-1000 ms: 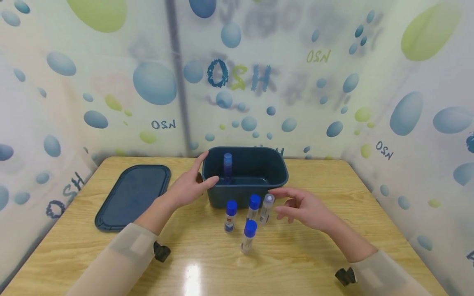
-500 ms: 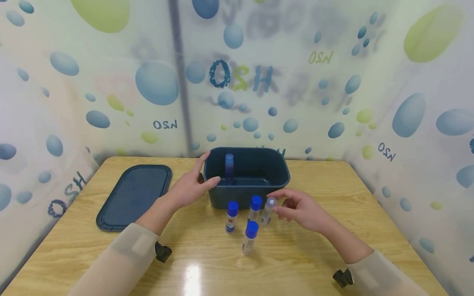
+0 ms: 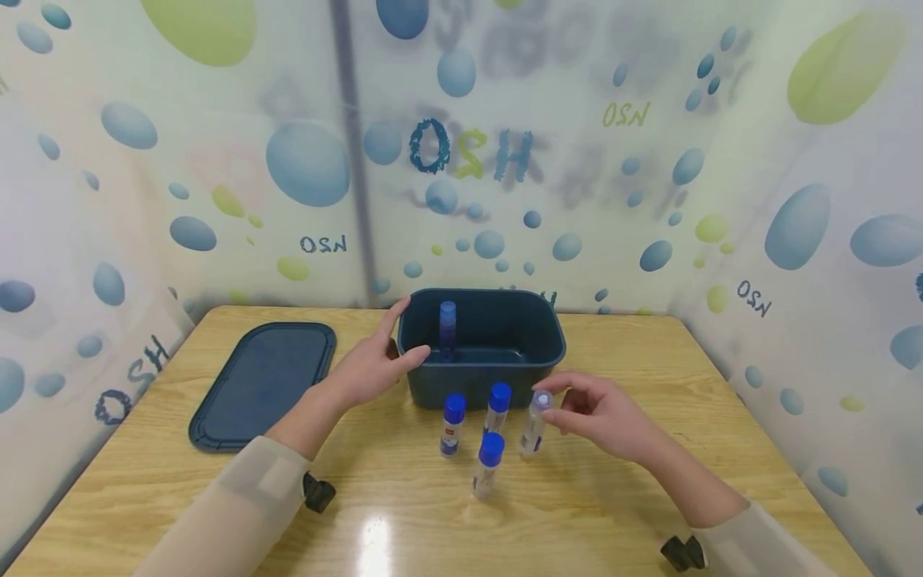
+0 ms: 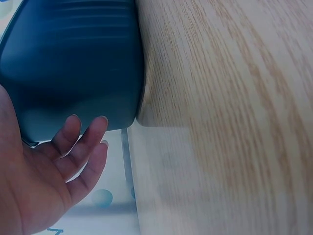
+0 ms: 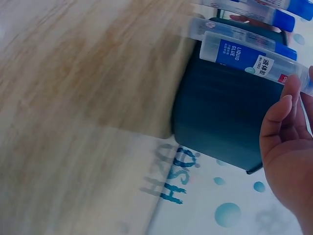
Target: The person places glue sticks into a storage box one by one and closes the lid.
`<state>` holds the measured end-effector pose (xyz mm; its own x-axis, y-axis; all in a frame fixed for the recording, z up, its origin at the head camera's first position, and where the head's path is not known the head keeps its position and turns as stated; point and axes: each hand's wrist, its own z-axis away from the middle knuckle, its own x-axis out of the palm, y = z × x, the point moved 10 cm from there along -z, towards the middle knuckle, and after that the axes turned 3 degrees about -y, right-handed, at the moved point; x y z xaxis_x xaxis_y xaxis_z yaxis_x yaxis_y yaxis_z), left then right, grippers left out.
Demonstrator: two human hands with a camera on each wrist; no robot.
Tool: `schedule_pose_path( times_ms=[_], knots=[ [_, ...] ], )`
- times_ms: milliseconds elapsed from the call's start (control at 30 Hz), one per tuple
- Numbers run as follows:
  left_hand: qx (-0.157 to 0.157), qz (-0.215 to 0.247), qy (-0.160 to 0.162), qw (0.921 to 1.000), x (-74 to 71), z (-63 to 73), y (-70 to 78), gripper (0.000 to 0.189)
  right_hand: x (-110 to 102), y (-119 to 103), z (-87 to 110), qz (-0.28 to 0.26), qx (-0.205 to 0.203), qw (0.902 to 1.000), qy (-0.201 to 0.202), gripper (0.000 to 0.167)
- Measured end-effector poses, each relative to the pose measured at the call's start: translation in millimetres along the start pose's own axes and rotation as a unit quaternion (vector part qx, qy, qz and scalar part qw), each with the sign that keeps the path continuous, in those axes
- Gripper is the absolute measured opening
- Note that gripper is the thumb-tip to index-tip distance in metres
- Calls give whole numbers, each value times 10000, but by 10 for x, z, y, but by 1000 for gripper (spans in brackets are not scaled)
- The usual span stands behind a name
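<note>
My left hand rests on the left end of a dark blue bin, thumb over the front rim and index finger at the back corner. In the left wrist view its other fingers are relaxed beside the bin's wall. My right hand pinches the clear top of a liquid glue bottle; the right wrist view shows its blue label. Whether its base touches the table cannot be told. Beside it stand three blue-capped glue bottles: one at left, one behind, one nearest me.
Inside the bin, another glue bottle stands upright at the left. A flat dark blue lid lies on the wooden table left of the bin. A printed curtain hangs behind the table, with more at both sides.
My right hand has closed its fingertips on the glue bottle and shifted it right and slightly toward me. The left hand stays on the bin.
</note>
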<state>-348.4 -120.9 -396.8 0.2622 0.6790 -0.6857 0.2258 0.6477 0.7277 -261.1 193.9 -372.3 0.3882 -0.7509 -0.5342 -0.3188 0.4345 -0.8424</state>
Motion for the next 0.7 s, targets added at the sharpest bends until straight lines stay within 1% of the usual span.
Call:
schedule_pose_path(
  times_ms=[333, 467, 600, 700],
  knots=[
    [48, -63, 16, 10000, -7, 9, 11, 98, -179, -331, 127, 92, -486, 9982, 351, 27],
    [74, -50, 12, 10000, -5, 9, 12, 99, -256, -487, 154, 56, -819, 9955, 475, 27],
    [68, -17, -1, 10000, -5, 7, 9, 99, -321, -637, 157, 40, -1205, 9909, 597, 30],
    [55, -8, -14, 10000, -5, 6, 7, 99, -366, -736, 144, 17, -1407, 9876, 696, 31]
  ],
)
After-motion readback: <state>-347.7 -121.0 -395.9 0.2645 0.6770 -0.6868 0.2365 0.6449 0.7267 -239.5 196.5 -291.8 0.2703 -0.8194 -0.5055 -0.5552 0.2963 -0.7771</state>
